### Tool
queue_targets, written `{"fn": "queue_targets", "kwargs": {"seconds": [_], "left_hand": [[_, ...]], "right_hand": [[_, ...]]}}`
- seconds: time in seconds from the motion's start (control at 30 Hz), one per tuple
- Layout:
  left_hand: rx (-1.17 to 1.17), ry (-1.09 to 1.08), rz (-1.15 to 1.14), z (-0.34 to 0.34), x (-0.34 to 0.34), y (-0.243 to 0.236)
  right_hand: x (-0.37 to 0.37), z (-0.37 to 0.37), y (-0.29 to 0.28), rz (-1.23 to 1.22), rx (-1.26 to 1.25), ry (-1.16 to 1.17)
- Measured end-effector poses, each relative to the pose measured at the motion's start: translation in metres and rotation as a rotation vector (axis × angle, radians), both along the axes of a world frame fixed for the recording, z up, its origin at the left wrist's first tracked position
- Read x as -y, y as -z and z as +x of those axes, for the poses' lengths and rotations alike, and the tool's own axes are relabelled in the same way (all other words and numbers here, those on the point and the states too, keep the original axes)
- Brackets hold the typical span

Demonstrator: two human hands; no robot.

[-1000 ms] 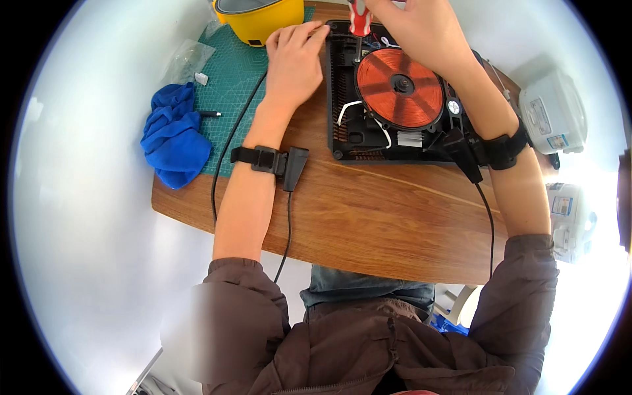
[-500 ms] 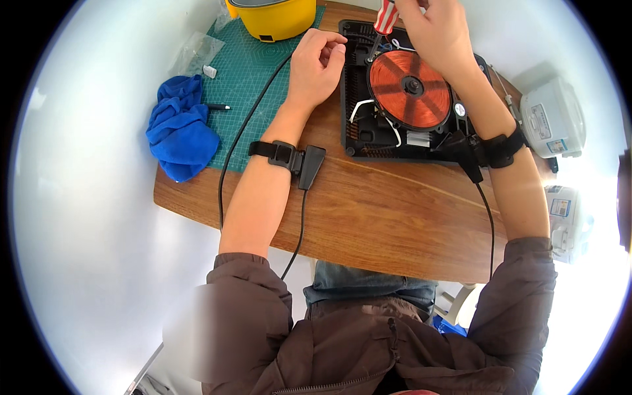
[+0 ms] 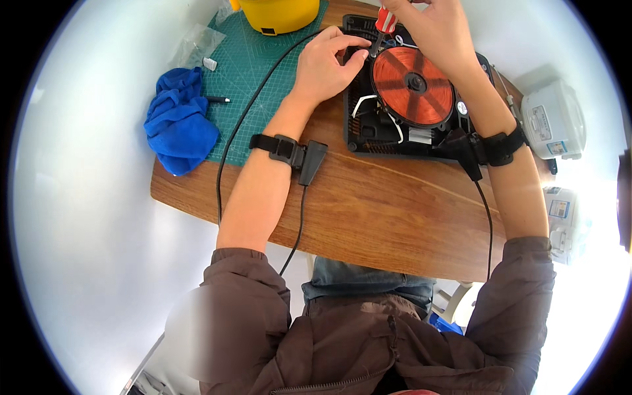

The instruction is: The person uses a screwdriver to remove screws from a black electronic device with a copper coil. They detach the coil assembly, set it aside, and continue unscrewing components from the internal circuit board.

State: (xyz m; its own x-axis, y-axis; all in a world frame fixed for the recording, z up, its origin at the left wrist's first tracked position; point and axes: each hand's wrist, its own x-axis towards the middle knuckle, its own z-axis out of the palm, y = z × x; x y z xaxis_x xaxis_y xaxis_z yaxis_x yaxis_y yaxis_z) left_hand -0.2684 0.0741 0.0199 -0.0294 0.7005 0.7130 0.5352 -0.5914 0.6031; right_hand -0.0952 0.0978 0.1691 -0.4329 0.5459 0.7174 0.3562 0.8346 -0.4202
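Observation:
An opened induction cooker base (image 3: 355,141), black and slotted, holds a round copper coil (image 3: 395,72) with a dark hub. My right hand (image 3: 438,33) grips a screwdriver (image 3: 386,21) by its red-and-white handle, near the top of the picture. The screwdriver slants down, its tip end beside the upper left edge of the coil. My left hand (image 3: 326,69) reaches over the left side of the base. Its thumb and index finger are apart, close to the screwdriver shaft, and I see nothing held between them.
A green cutting mat (image 3: 253,72) lies at the left with a blue cloth (image 3: 178,125), a dark pen-like object (image 3: 217,99) and a clear plastic bag (image 3: 197,46). Behind stands a yellow appliance (image 3: 283,13). A black cable (image 3: 232,141) crosses the wooden table (image 3: 382,210). White appliances (image 3: 553,122) stand right.
My left hand has moved right and slightly up, over the base, its thumb and index finger coming near the screwdriver shaft. My right hand still grips the screwdriver.

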Motion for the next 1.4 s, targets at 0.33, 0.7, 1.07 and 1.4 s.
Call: {"fn": "queue_targets", "kwargs": {"seconds": [0.33, 0.7, 1.07, 1.4], "left_hand": [[-0.148, -0.005, -0.023, -0.003, -0.005, 0.003], [-0.186, -0.026, -0.117, -0.002, -0.005, 0.004], [-0.208, -0.047, -0.132, 0.000, -0.003, 0.001], [-0.281, -0.053, -0.144, 0.000, -0.001, -0.009]], "right_hand": [[-0.006, -0.003, 0.007, -0.177, -0.129, -0.087], [0.005, -0.008, 0.007, 0.147, -0.021, 0.052], [0.017, 0.003, -0.004, -0.026, 0.035, 0.069], [0.004, 0.012, 0.006, -0.003, -0.014, -0.050]]}}
